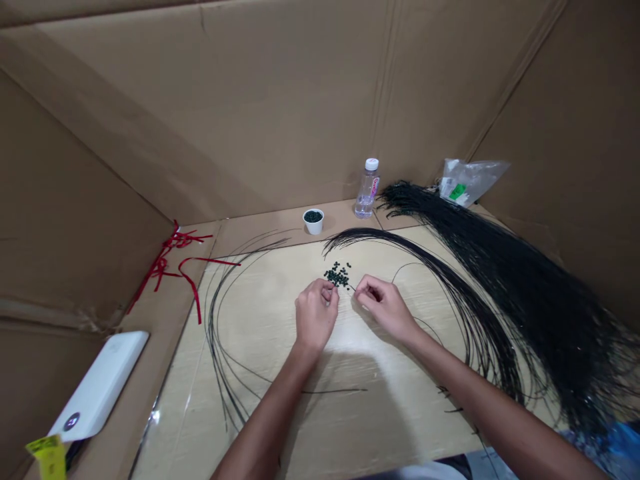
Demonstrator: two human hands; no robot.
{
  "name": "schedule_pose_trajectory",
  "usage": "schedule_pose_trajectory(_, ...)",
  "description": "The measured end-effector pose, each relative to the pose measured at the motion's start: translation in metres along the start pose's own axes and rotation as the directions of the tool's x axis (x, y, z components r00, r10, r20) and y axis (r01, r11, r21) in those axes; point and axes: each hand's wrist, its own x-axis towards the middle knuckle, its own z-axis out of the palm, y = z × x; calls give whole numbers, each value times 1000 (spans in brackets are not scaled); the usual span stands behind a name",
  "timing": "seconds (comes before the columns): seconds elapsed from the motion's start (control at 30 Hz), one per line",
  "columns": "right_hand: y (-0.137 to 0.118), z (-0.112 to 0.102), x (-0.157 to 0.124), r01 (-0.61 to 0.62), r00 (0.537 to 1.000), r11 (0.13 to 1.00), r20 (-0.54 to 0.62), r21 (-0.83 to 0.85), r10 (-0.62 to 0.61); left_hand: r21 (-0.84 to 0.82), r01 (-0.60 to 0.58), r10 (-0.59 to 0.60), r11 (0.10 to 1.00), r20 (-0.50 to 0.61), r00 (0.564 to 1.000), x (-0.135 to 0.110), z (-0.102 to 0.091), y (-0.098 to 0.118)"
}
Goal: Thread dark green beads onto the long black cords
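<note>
Left hand [315,317] and right hand [384,307] close together, apparently pinching a thin black strand [352,287], with small dark-green beads [337,275] kept within reach mid pale wooden worktop [380,413].

Glossy black plastic-looking strands [480,320] and small matt dark beads [337,275] lie on a smooth, pale wood-look board [260,313]. Around them are matt corrugated cardboard [200,113], a clear plastic bottle [367,190] and a smooth white plastic power bank [97,387].
</note>
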Motion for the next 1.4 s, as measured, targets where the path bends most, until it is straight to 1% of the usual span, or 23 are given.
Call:
schedule_pose_trajectory(0.1,1,-1,1,1,1000,1000,3,2,-1,-81,30,-30,996,7,1000,0,-1,0)
schedule_pose_trajectory(0.17,1,-1,1,-3,1000,1000,11,9,3,-221,86,-77,971,49,996,0,-4,0)
schedule_pose_trajectory(0.23,1,-1,1,-7,999,1000,36,23,6,-407,177,-139,896,123,983,1,-8,-2)
schedule_pose_trajectory(0.3,1,-2,0,-4,997,999,78,38,1,-562,267,-187,783,197,962,3,-13,-3)
schedule_pose_trajectory(0.37,0,-2,-1,-1,993,999,118,51,-5,-654,325,-207,683,254,945,4,-17,-2)
schedule_pose_trajectory(0.4,0,-2,-1,-4,991,999,132,54,-3,-676,342,-207,652,276,939,4,-18,-2)
schedule_pose_trajectory(0.47,-1,-2,-2,-12,989,998,145,55,4,-690,368,-198,623,316,928,4,-19,1)
schedule_pose_trajectory(0.57,-1,-2,-2,-13,989,999,148,46,6,-688,388,-187,613,351,917,2,-17,4)
schedule_pose_trajectory(0.83,2,-2,-3,-5,990,1000,140,-7,6,-694,383,-198,610,334,921,2,-12,-1)
schedule_pose_trajectory(1.03,3,-1,-2,6,992,1000,129,-3,-5,-710,365,-176,602,328,928,2,-10,-2)
schedule_pose_trajectory(1.17,3,-1,-3,3,991,1000,132,-6,-2,-720,384,-181,578,345,921,2,-12,-1)
schedule_pose_trajectory(1.4,3,-2,-2,4,989,1000,150,18,-7,-715,427,-223,554,367,903,4,-17,2)
